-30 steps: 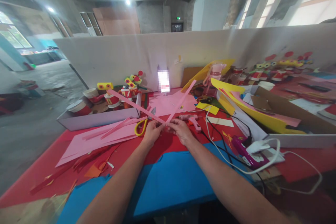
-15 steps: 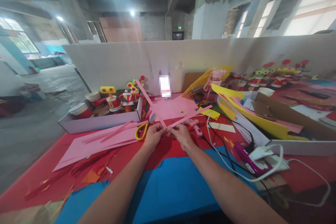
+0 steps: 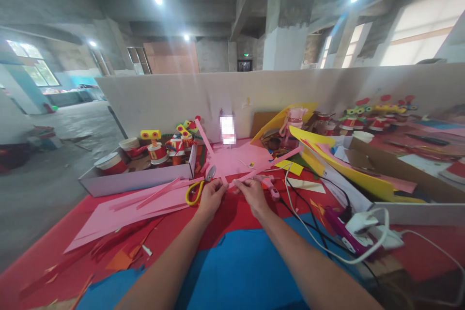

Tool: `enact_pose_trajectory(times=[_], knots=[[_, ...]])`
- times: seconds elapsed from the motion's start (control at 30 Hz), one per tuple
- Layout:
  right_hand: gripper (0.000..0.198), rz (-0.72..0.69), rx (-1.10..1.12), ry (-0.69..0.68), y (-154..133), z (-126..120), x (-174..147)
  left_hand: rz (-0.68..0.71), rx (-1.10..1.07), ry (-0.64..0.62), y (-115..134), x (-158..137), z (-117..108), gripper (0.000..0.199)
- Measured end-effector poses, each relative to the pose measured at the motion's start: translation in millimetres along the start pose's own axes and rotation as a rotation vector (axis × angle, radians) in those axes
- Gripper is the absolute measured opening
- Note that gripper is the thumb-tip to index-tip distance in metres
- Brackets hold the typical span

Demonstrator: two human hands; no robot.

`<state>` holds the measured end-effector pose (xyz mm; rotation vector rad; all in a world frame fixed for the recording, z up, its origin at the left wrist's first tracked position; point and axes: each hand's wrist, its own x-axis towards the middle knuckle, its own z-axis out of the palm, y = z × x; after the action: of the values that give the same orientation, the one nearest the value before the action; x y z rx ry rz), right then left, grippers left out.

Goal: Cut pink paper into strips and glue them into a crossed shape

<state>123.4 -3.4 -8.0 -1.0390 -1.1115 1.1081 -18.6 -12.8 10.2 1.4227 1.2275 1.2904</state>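
My left hand (image 3: 211,197) is closed in a pinch on the lower end of a pink paper strip (image 3: 204,136) that rises away to the upper left. In the fingertips of my right hand (image 3: 253,194) is another pink strip (image 3: 281,157), slanting to the upper right. The two held ends are close together, and my fingers partly hide whether they join. Scissors with yellow handles (image 3: 194,194) lie just left of my left hand. A pink glue gun (image 3: 271,189) rests beside my right hand. Beyond both hands is a pink sheet (image 3: 240,157).
At left, a white box (image 3: 136,180) holds paper-cup robot figures; pink sheets (image 3: 119,210) lie before it. A purple power strip (image 3: 345,232) with white plugs and cables is at right, near an open box (image 3: 417,213). Blue cloth-like material (image 3: 240,266) covers the near edge.
The view has tilted up slightly, so the table appears lower. The left strip stands somewhat steeper, and the far end of the right strip has shifted right. My fingertips are slightly farther apart.
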Motion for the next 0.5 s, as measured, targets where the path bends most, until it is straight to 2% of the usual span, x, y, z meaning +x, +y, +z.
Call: enact_pose_trajectory(times=[0.17,0.37,0.5], knots=[[0.046,-0.097,-0.024,0.115,-10,-19,13,0.061,0.043,0.019,-2,4,-2,0.041],[0.044,-0.124,0.261,0.258,-43,-50,26,0.09,0.026,0.017,1,8,-8,0.039],[0.043,-0.248,0.272,0.47,-56,-69,30,0.069,0.018,0.003,4,10,-16,0.037]])
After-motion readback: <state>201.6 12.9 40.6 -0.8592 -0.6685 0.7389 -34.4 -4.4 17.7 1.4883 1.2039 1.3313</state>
